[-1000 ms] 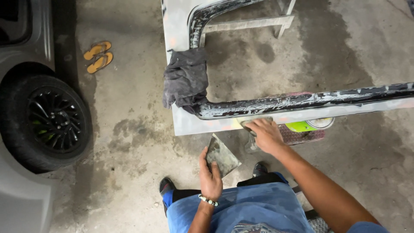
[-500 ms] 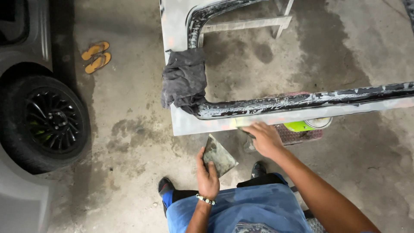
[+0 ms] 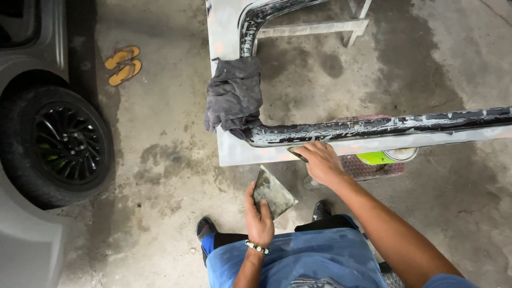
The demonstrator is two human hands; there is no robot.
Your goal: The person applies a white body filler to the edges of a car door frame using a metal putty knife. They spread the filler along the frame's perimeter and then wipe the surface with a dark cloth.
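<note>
My left hand (image 3: 259,216) holds a flat square grey board (image 3: 273,192) smeared with filler, tilted near my knees. My right hand (image 3: 320,160) presses a thin spreader blade (image 3: 296,154) against the lower edge of a light grey car body panel (image 3: 234,152). Along that panel runs a dark, glossy trim strip (image 3: 373,128) streaked with whitish filler. A dark grey rag (image 3: 234,98) is draped over the panel's corner.
A parked grey car with a black wheel (image 3: 58,146) stands at the left. Yellow sandals (image 3: 124,64) lie on the stained concrete floor. A green-lidded can (image 3: 384,157) sits on a red mat under the panel. A metal stand (image 3: 314,26) is behind.
My right hand has stayed at the panel's lower edge, shifting slightly along it. The left hand keeps the board in the same place.
</note>
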